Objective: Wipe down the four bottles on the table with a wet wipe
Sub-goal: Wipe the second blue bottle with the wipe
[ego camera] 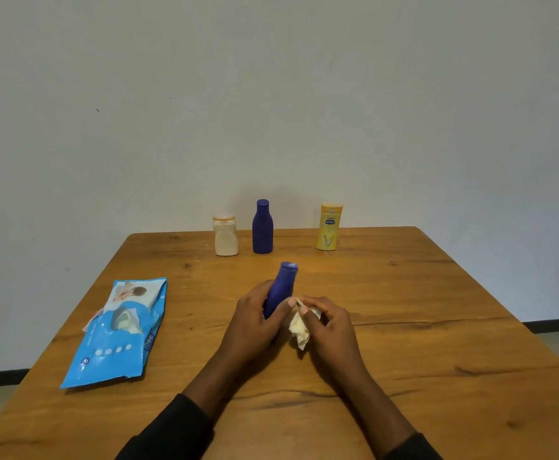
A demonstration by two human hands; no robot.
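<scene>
Two dark sleeves (172,429) enter at the bottom edge, nearest to us, and the forearms run up to the middle of the wooden table (437,310). There we find the left hand (255,315) wrapped around the near blue bottle (283,287). Its fingers and thumb are curled on the lower body, and the bottle is tipped so its cap points away from us. Just beside it, the right hand (331,322) pinches a crumpled wet wipe (299,328) between thumb and fingertips. The wipe sits at the bottle's right flank, and we cannot tell whether it touches the plastic.

Off to the left, about level with the hands, the blue wipe pack (119,330) lies flat on the wood with its flap lifted and a sheet showing in the opening.

Further back, near the far edge, three bottles stand upright in a row, apart from one another. They are the cream bottle (225,235), the far blue bottle (262,227) and, after a wider gap, the yellow bottle (329,227). Behind them is a plain pale wall (271,94).

We judge the work to be in its wiping stage, on one bottle of four. Nothing we see shows whether any of the three at the back has been cleaned, since none looks wet or marked. The wider gap in the row suggests the bottle in hand belongs there. At the least, this bottle needs finishing and setting down, and possibly all three others are left to do.
</scene>
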